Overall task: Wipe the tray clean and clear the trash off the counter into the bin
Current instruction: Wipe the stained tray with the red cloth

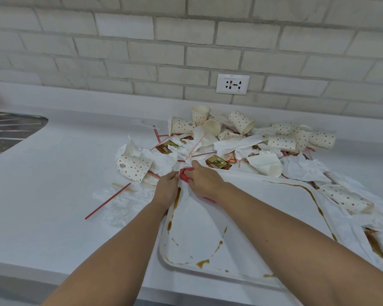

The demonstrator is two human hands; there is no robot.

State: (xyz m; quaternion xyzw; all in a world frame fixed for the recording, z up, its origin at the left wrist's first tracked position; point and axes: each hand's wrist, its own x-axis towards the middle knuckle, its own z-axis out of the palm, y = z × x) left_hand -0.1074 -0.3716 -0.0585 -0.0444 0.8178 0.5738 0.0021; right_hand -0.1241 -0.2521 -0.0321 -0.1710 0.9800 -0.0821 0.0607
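Observation:
A white tray [248, 217] lies on the white counter [53, 195], streaked with brown liquid along its left, near and right edges. My right hand [202, 176] presses a pink cloth [185, 174] onto the tray's far left corner. My left hand [167, 187] grips the tray's left rim just beside the cloth. Beyond and to the right of the tray is a heap of trash [241, 142]: dotted paper cups, crumpled napkins, red-striped straws and sachets. No bin is in view.
One dotted cup [134, 167] lies on its side left of the tray, with a napkin, a wooden stirrer and a long straw [107, 200] near it. A steel sink drainer [7, 133] sits at far left. A wall socket [232, 83] is on the brick wall.

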